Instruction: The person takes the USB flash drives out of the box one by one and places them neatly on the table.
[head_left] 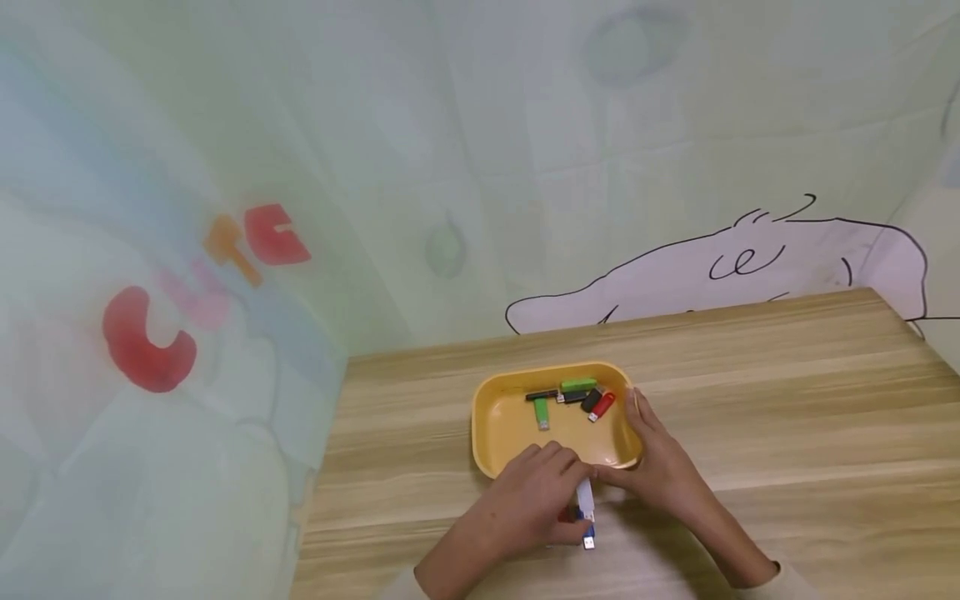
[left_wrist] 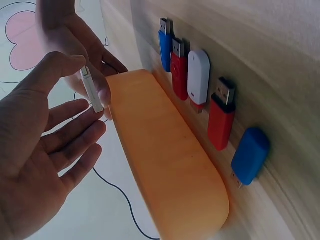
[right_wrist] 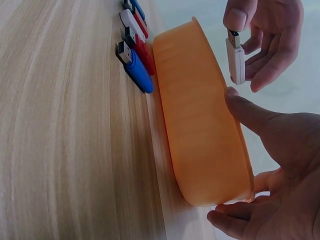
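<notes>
Left hand (head_left: 525, 504): fingers pinch white stick (right_wrist: 236, 62) by its ends
White stick: could slip, given so small a hold
Right hand (head_left: 663, 468): fingers grip yellow box (right_wrist: 200, 115)

There is a pale cream cloth left sleeve (head_left: 403, 587) and a matching pale cream cloth right sleeve (head_left: 780, 585). Both look plain and stop a bit before the bare left hand (head_left: 517, 507) and the bare right hand (head_left: 666, 473).
</notes>
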